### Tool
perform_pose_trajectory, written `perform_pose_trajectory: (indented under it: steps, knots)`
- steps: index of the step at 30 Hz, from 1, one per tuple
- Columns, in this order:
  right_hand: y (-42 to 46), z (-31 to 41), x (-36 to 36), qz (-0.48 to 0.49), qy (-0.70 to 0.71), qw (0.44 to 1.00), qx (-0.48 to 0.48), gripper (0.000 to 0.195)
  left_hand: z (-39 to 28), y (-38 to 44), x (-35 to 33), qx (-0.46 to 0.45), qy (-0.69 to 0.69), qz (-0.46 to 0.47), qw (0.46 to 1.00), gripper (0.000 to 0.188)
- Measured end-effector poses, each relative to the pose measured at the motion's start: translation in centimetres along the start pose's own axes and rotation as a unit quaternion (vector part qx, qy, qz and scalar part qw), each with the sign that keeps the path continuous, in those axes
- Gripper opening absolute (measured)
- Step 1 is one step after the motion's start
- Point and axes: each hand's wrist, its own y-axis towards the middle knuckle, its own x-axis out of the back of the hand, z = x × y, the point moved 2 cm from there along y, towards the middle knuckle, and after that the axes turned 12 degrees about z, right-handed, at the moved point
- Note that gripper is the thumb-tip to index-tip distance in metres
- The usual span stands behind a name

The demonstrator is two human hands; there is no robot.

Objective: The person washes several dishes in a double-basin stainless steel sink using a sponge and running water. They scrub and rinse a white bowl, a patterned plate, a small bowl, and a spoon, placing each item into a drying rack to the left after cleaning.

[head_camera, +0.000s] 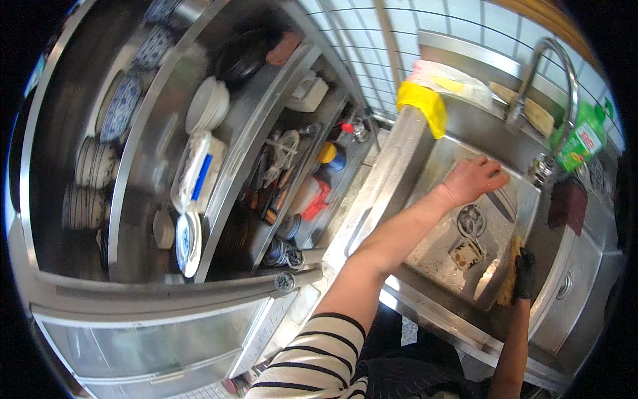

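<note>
My left hand (476,178) is bare, with curled fingers over the far part of a stainless steel sink (433,272). A flat grey metal piece (502,203), like a blade, shows just beside the thumb side of that hand. Whether the fingers grip it is hidden. A black glove covers my right hand (525,273), which holds a yellow-brown scrubbing pad or cloth (508,279) against the sink's right wall. Between the hands, a round drain strainer (471,221) sits in the basin floor. A small patterned square item (467,253) lies close to it, with dark crumbs scattered around.
A curved faucet (546,45) and a green detergent bottle (583,134) stand along the back. Yellow cloth (423,104) drapes over the left rim. A dark red cloth (567,204) hangs at the right. Steel shelves (229,184) with stacked dishes (94,162) and utensils stand left.
</note>
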Motion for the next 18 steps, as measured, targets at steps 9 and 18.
perform_pose_trajectory:
  steps: [9, 18]
  knots:
    - [2.0, -4.0, 0.6, 0.035, -0.125, 0.991, 0.019, 0.033, 7.0, -21.5, 18.2, 0.287, -0.027, -0.199, 0.937, 0.026]
    - [2.5, 0.1, -6.7, 0.062, -0.111, 0.989, 0.072, 0.025, 5.5, -61.9, 34.0, 0.515, -0.174, -0.701, 0.462, 0.035]
